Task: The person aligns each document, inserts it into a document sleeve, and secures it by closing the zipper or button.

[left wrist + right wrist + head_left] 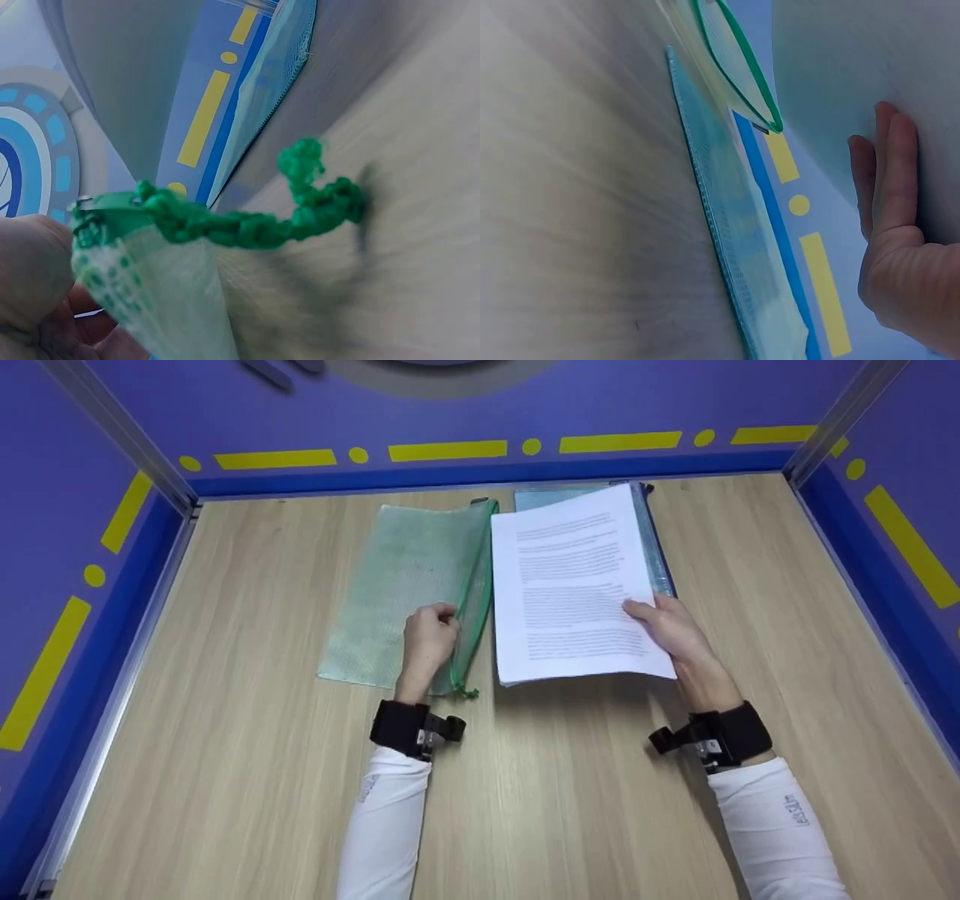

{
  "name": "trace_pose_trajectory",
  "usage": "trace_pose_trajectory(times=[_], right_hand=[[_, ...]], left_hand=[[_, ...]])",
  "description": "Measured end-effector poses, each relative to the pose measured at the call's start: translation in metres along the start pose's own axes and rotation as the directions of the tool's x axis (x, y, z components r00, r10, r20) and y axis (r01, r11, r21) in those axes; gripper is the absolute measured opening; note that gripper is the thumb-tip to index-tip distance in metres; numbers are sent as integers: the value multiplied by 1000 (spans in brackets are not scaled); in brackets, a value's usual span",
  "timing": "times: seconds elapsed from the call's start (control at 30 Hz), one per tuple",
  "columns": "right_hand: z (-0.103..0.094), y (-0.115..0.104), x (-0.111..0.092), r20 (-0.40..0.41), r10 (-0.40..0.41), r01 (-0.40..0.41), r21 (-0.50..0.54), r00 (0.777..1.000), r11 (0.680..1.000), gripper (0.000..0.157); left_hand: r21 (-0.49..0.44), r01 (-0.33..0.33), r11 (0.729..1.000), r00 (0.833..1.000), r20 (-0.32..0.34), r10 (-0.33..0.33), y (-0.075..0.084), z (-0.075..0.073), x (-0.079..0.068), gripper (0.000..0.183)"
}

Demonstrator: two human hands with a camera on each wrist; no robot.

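A green mesh zip pouch (390,577) lies on the table, left of centre. My left hand (431,637) pinches its zip edge, which is raised so the mouth gapes. In the left wrist view a knotted green cord (255,229) sticks out from the pouch's corner. My right hand (681,641) grips a stack of printed paper (577,585) at its right edge, thumb on top and fingers underneath. The sheets are held above the table, just right of the green pouch. Beneath them lies a blue mesh zip pouch (727,217), mostly hidden by the paper in the head view.
The wooden table (247,780) is bounded by blue-purple walls (450,420) with yellow stripes and dots at the back and both sides. A metal strip (112,712) runs along the table's left edge.
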State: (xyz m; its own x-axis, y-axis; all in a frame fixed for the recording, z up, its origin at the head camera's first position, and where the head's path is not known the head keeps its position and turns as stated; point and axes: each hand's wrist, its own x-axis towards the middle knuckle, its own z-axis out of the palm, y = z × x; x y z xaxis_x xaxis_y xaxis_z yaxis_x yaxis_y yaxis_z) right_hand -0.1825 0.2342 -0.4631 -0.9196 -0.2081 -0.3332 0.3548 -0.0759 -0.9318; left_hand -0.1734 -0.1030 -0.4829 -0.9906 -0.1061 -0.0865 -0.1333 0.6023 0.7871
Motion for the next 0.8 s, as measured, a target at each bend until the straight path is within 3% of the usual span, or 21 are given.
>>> trace_pose_trajectory(times=[0.27,0.53,0.8], right_hand=[[0,2,-5,13,30,-29,-44,999,999,48],[9,4,4,52,44,-42,-50,998,998,45],[20,3,15,-11,26,-27,-56,1000,998,45]], left_hand=[[9,12,1000,1000,-22,-11,0,0,2,29],[27,14,1000,1000,-23,-14,1,-1,-1,29],[41,8,999,1000,-20,-7,4,5,1,27]])
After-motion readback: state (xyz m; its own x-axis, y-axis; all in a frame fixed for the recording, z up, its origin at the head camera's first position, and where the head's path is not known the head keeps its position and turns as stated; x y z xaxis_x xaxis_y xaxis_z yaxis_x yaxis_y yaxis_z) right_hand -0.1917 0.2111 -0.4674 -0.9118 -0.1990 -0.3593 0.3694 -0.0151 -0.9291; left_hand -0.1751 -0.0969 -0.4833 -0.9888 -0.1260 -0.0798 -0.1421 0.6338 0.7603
